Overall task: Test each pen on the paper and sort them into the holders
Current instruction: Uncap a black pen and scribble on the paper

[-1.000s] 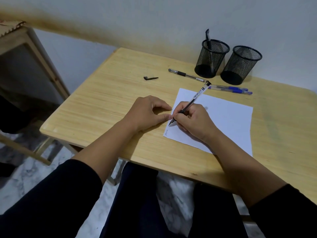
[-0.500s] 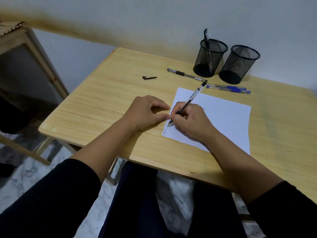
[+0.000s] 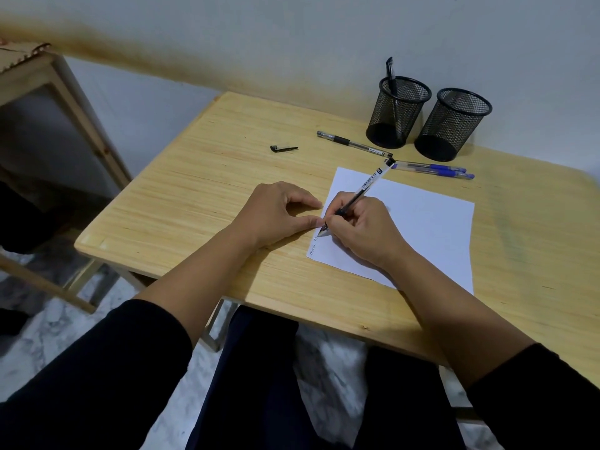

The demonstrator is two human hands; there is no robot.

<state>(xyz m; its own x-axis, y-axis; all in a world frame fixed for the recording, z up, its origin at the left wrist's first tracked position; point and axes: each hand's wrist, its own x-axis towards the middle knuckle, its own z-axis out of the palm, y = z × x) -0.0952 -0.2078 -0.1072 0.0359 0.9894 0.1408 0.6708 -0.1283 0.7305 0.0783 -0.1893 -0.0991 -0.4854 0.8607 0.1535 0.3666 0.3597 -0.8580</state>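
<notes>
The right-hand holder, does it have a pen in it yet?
No. The right holder shows only bare mesh, while the left holder has one black pen sticking out.

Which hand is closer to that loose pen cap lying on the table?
Left. The left hand rests on the table just below and right of the pen cap. The right hand is farther right, writing on the paper.

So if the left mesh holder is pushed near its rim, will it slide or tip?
The left holder looks tall, narrow and light, being open mesh, so it would probably tip. The single pen leaning inside adds little weight. A push near the base would likelier slide it.
</notes>
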